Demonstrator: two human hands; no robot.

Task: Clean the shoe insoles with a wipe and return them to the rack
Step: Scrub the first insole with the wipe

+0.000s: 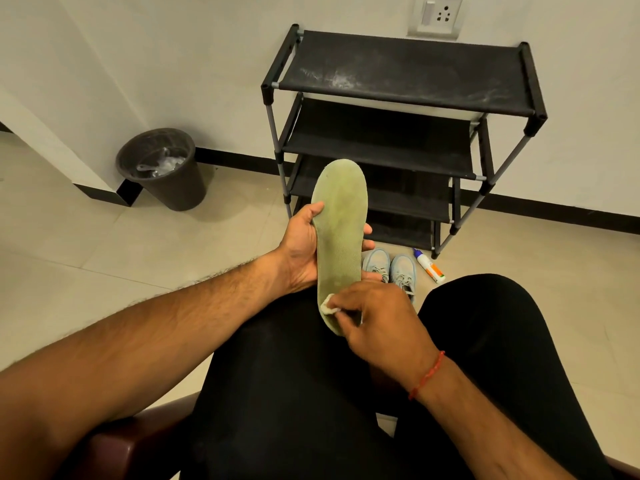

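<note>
Fingers (366, 231) of L hand (299, 251) grip insole (339, 216); R hand (377, 317) pinches wipe (327, 304) on heel.

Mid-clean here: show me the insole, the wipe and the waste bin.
insole (342, 216): head view, middle of its green top face.
wipe (326, 304): head view, white wad showing at the insole's heel end.
waste bin (180, 188): head view, dark outer wall below the rim.
</note>
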